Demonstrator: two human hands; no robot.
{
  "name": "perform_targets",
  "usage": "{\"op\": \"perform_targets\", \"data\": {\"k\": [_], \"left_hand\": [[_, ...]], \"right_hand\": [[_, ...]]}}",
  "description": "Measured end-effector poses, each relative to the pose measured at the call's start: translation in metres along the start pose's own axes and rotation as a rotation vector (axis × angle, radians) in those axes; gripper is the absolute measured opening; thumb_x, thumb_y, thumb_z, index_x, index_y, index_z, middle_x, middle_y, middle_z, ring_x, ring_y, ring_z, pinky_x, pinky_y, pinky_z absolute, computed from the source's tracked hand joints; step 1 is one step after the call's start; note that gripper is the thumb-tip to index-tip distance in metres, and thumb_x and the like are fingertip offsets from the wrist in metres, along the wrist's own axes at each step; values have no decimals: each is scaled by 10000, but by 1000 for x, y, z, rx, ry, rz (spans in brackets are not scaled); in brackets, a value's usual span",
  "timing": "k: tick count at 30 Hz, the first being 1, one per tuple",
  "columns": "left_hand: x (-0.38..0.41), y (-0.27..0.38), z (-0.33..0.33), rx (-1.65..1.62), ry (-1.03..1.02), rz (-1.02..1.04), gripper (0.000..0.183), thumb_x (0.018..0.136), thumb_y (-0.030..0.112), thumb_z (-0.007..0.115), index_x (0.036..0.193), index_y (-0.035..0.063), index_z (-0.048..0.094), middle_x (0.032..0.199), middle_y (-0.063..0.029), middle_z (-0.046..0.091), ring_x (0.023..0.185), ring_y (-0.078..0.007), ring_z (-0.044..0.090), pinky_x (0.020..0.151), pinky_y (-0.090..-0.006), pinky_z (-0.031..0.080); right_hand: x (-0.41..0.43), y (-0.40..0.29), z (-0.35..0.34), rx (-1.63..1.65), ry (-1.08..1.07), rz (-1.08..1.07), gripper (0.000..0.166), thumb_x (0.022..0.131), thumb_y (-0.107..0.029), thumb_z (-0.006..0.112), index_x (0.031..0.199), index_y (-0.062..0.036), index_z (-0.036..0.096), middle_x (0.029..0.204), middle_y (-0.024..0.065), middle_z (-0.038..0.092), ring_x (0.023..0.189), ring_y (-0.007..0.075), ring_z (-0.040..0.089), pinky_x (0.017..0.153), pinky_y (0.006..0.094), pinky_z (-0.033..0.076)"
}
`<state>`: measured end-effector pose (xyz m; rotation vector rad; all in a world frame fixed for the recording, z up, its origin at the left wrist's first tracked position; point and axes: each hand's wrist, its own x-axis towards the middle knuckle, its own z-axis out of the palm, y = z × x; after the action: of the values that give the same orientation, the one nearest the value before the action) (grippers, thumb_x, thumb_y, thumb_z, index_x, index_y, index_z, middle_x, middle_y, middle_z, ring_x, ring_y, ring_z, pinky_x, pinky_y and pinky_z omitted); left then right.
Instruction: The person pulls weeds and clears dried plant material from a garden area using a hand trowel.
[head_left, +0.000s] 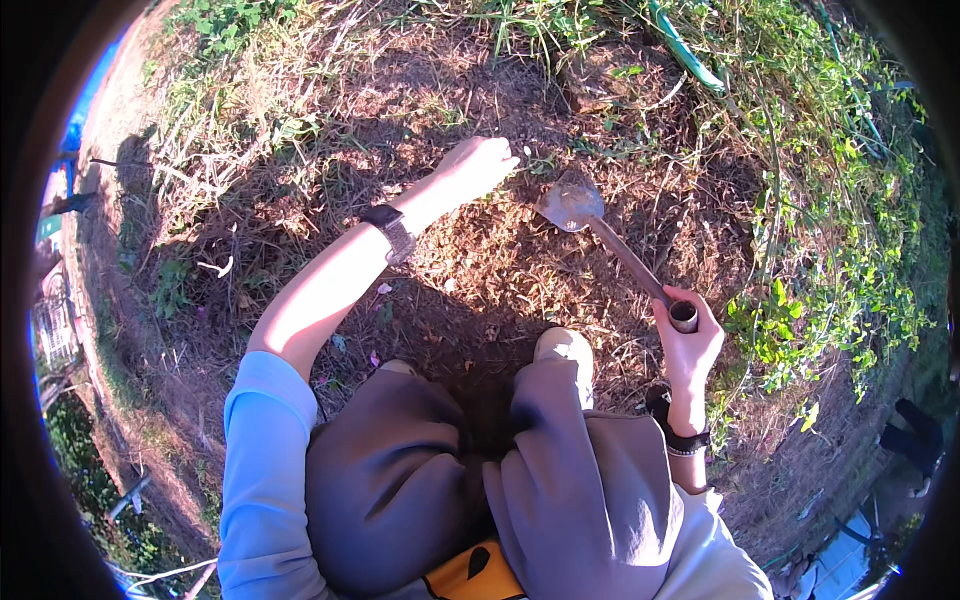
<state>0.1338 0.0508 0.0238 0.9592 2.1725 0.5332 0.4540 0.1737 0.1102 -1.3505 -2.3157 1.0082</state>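
Note:
My right hand (694, 337) is wrapped around the hollow pipe end of a rusty metal hand trowel (630, 259). The trowel's wide blade (571, 204), worn and soil-stained, rests at the ground ahead of me, pointing away. My left hand (484, 163) reaches forward, low over the soil, left of the blade and apart from it. Its fingers are curled in, but bright sun washes them out, and whatever may be between them is hidden. Dry clippings and bare soil (510, 255) lie below both hands, with small green weeds (544, 161) just beyond the left fingertips.
Leafy vines (817, 247) crowd the right side. A green hose (686, 49) runs through grass at the upper right. My knees are bent close below, one shoe (564, 349) showing on the soil. Dry grass (247, 97) spreads at upper left. A person's dark-clothed legs (911, 435) show at far right.

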Motion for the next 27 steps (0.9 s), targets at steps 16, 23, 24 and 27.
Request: {"op": "perform_targets", "data": {"k": [16,23,24,27], "left_hand": [[-35,-9,-34,-74,54,-62,395,903,358,601,700,19,607,559,-29,506,482,-105,423,468,-292,341],[-73,-13,-69,-193,327,-130,259,916,267,594,1004,48,702,648,33,561,589,-43,452,526,-219,342],[-73,-13,-63,-177,349,-116,254,914,267,598,961,38,699,635,33,550,579,-43,444,516,-222,335],[-79,2,-50,-115,364,-85,296,911,314,597,799,47,663,547,-10,509,489,-64,400,454,-269,301]], "right_hand": [[10,-19,14,31,-18,-34,182,743,-187,755,910,-133,710,636,22,636,599,60,596,584,227,476],[-16,25,-26,47,180,159,146,767,-109,727,903,-69,695,706,-14,628,647,36,534,626,199,445],[-16,31,-29,34,220,167,140,767,-112,730,897,-73,695,700,-13,626,649,34,534,626,203,447],[-3,38,-24,5,280,166,151,757,-140,739,894,-89,702,712,10,662,649,51,580,630,223,469]]}}
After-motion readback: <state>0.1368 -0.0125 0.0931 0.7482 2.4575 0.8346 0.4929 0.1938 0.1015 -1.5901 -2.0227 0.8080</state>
